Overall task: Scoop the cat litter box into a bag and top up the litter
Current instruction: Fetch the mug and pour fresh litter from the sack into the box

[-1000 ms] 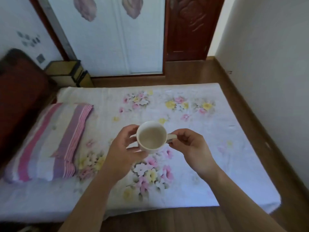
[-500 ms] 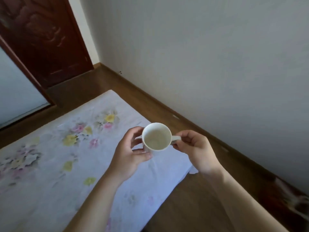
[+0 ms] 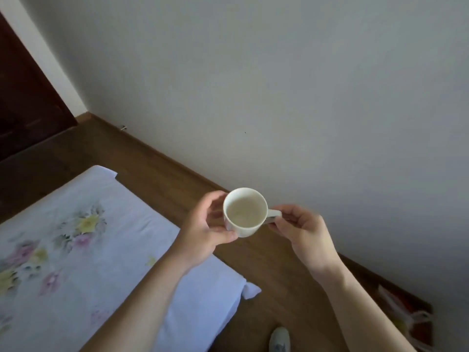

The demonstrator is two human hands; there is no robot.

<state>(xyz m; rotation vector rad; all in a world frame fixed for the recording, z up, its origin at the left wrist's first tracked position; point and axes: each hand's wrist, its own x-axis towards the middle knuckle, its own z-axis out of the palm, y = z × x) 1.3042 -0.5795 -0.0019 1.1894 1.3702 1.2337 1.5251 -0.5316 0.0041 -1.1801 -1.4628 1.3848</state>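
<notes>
Both hands [image 3: 203,232] grip cup [image 3: 245,212].

Both hands held a white mug [image 3: 245,212] above the wooden floor [image 3: 157,171], the left hand [image 3: 203,231] cupping its side, the right hand [image 3: 302,232] pinching the handle (pale contents inside), beside a floral-sheeted bed [image 3: 76,250].

Both forearms are bare right up to the bottom edge of view, with no sleeve or cuff showing. The left hand [image 3: 203,232] and right hand [image 3: 304,237] are bare too. Down at the floor, a pale grey-white shoe [image 3: 279,339] pokes into view.
</notes>
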